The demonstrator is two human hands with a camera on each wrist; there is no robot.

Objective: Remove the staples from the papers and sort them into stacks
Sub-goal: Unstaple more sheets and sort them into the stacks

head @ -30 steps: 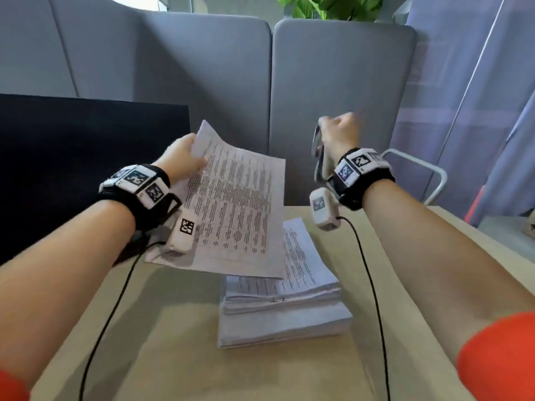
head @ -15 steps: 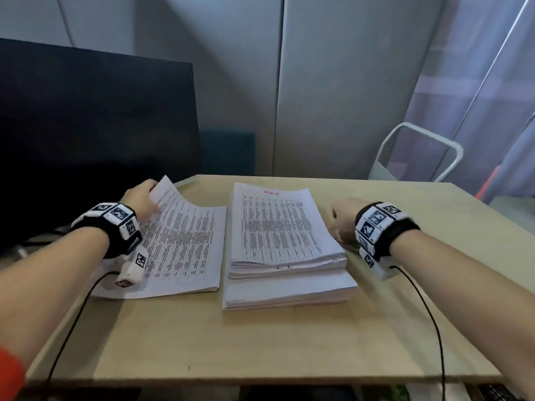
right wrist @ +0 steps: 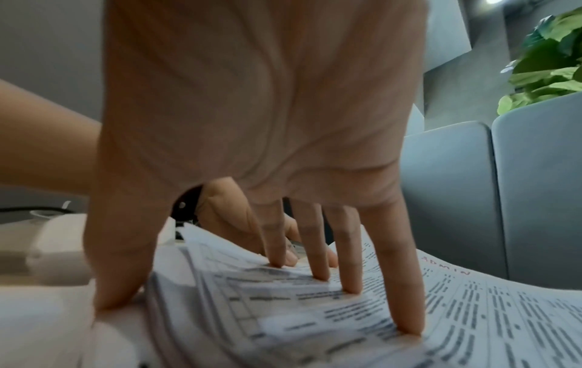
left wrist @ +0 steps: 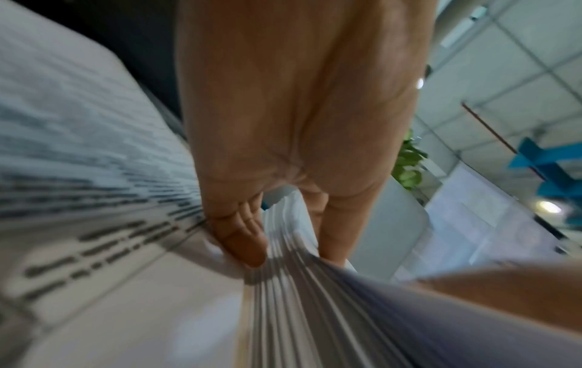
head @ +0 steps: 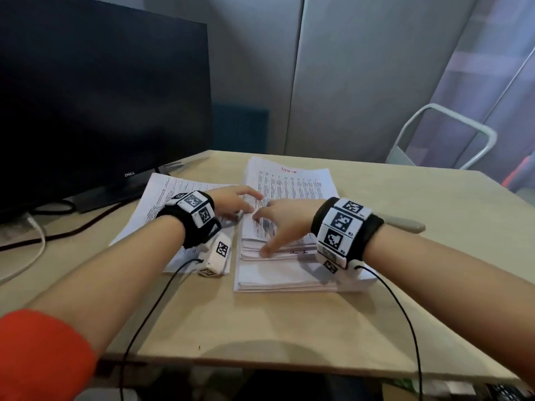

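Pressing down on the tall paper stack [head: 289,215] mid-worktop [head: 289,328], the right hand [head: 285,219] has its fingers [right wrist: 406,298] spread straight across the top sheet, thumb at the near-left edge. The left hand [head: 234,202] pinches that stack's left edge, beside a loose stapled packet [head: 173,198].

Pale wooden tabletop [head: 405,256] fills lower frame. Large black Dell monitor [head: 101,96] at 10 o'clock, dark cables [head: 58,234] trailing beneath it. Grey padded partition panels [head: 362,68] at 12 o'clock. White metal chair back [head: 451,114] at 2 o'clock. Leafy green plant [right wrist: 548,62] above partition in right wrist view.
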